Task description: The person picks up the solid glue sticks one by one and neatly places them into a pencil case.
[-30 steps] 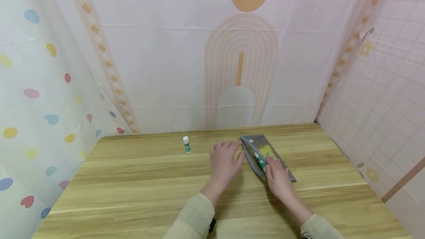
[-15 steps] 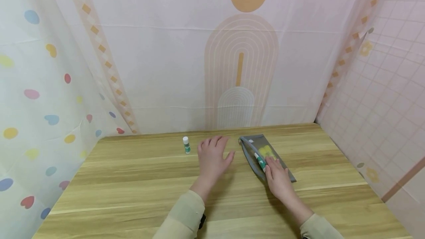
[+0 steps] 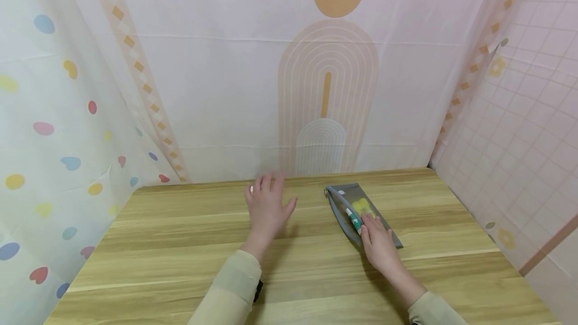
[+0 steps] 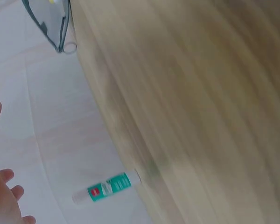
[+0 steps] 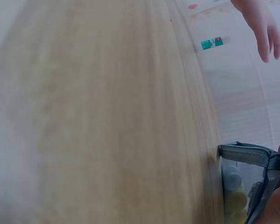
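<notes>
1. The left hand (image 3: pixel 266 204) hovers over the back part of the wooden surface (image 3: pixel 180 255), its fingers (image 3: pixel 263 183) spread apart and nearly straight, holding nothing.
2. The small glue stick (image 4: pixel 106 187), white with a green label, stands upright on the surface near the back wall. In the head view it is almost wholly hidden behind the left hand's fingers; only a sliver of its white cap peeps out at their left edge.
3. The relation that counts: the stick sits just beyond and slightly left of the left fingertips, close but not touching as far as the left wrist view shows. Its long axis is vertical to the surface, so a grasp would have to close round it from the sides.
4. The left hand is by far the nearer; the right hand (image 3: pixel 378 245) is well apart from the stick, on the other side.
5. The right hand rests on the near end of the grey mesh pencil pouch (image 3: pixel 347 199), fingers laid on it and lightly bent; whether they pinch the fabric cannot be told.
6. The pouch lies flat and aslant, its long axis running from the right hand away toward the back wall, with a second green-and-white stick (image 3: pixel 353 217) and something yellow (image 3: pixel 363 205) at its open mouth.
</notes>
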Demonstrator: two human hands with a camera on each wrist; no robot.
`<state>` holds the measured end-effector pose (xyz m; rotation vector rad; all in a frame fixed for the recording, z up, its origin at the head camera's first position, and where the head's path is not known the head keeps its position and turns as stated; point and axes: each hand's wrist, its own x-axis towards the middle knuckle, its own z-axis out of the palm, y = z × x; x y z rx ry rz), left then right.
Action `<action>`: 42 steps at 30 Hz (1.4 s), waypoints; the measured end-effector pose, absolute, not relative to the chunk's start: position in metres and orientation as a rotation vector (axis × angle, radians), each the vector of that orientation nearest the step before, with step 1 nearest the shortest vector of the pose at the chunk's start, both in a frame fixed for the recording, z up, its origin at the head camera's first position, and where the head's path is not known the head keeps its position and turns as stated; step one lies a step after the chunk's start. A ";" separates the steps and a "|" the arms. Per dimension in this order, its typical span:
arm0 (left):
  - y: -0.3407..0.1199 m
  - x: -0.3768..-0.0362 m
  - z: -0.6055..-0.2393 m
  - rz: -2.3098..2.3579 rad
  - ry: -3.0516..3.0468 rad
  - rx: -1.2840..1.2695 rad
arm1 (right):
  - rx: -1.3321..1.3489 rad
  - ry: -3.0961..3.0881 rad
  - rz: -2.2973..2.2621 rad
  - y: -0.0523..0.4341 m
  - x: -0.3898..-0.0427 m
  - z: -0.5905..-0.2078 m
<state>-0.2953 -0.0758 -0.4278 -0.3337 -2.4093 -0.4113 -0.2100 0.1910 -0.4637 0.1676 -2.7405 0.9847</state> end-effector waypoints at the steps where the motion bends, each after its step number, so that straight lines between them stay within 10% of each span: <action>1: -0.079 -0.296 -0.427 -0.417 -2.416 -0.318 | 0.166 -2.740 0.990 0.191 -0.210 -0.464; 42: -0.137 -0.306 -0.433 -1.684 -2.360 0.254 | 0.211 -2.651 1.012 0.193 -0.211 -0.470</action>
